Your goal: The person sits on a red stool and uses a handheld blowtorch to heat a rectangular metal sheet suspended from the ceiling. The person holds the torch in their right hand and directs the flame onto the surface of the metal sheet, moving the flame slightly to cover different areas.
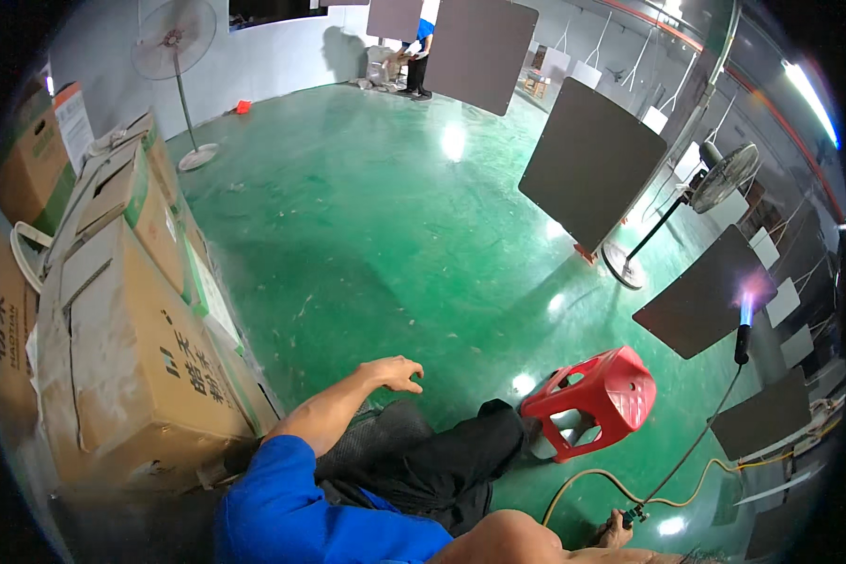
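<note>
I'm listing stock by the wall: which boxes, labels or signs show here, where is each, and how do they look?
Large cardboard box: lower left, brown, dark print on its side.
Stacked cartons: behind it on the left, brown with green bands.
Carton with white label: far left, brown, a white sheet on it.
No signs or screens; the hanging dark panels are plain.

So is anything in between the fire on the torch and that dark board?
Nothing visible. The right hand holds the long torch, and its blue flame burns right at the hanging dark board. The red stool sits lower, to the left.
</note>
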Available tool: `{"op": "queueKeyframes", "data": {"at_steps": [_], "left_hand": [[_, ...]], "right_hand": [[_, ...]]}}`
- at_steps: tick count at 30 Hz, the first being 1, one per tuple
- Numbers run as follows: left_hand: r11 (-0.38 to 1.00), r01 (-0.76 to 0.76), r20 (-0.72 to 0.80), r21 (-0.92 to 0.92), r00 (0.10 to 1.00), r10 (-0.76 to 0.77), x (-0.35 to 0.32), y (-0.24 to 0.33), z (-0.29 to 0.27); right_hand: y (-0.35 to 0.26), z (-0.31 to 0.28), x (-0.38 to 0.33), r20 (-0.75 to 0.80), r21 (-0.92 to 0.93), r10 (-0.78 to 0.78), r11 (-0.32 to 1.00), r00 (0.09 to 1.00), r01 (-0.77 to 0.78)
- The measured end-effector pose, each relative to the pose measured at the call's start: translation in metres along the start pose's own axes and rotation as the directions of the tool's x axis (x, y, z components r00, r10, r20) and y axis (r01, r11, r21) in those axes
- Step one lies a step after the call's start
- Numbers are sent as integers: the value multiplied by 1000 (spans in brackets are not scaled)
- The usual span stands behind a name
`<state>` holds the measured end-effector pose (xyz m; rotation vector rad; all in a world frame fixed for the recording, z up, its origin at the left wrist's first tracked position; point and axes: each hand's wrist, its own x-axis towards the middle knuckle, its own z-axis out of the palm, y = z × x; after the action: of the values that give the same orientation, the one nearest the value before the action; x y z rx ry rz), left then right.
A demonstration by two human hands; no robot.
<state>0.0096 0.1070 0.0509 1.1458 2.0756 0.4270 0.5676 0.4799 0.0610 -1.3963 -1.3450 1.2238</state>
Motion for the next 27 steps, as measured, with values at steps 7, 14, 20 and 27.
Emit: {"op": "queueKeyframes", "data": {"at_steps": [7,14,20,27], "left_hand": [[999,-23,-13,26,1000,23,0,3,0],[1000,5,-15,16,1000,-5,-5,7,-1],[1000,30,-14,5,999,-30,-11,3,-1],[1000,12,8,-6,1000,-12,-2,12,-8]], "right_hand": [[31,-20,14,94,53,-111,993,989,106],[49,-12,-13,71,-83,26,996,997,-20],[-30,30,-97,100,-115,115,988,988,-104],[22,10,-60,-40,-56,-11,998,999,8]]}}
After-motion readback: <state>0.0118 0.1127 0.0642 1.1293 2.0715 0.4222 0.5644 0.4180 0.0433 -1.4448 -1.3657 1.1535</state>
